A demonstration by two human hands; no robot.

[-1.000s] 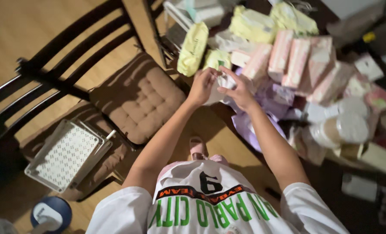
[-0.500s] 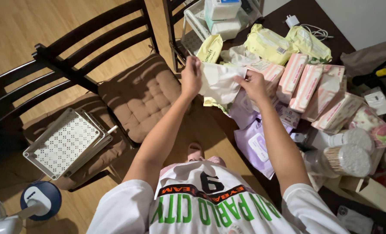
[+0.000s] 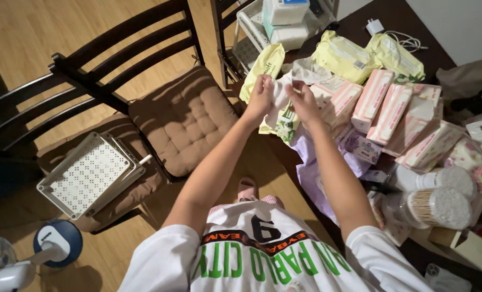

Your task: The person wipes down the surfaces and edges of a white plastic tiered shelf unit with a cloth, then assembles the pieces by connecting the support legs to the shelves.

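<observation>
My left hand (image 3: 261,96) and my right hand (image 3: 302,100) are close together above the near left corner of a dark table (image 3: 408,16). Both pinch the top of a thin white plastic bag (image 3: 282,105) that hangs between them. Right under the bag lie yellow wipe packs (image 3: 263,67) and a purple pack (image 3: 312,172). Several pink tissue packs (image 3: 381,105) lie just right of my right hand.
Two dark wooden chairs with brown cushions (image 3: 184,120) stand to the left; the nearer one carries white perforated trays (image 3: 89,174). A white rack (image 3: 254,32) with boxes stands at the table's far corner. Two tubs of cotton swabs (image 3: 441,205) lie at right. A fan base (image 3: 57,243) stands on the wooden floor.
My hands, half a second ago apart and stretching the white bag wide, have come together, so the bag now hangs narrow between them. The view has shifted slightly.
</observation>
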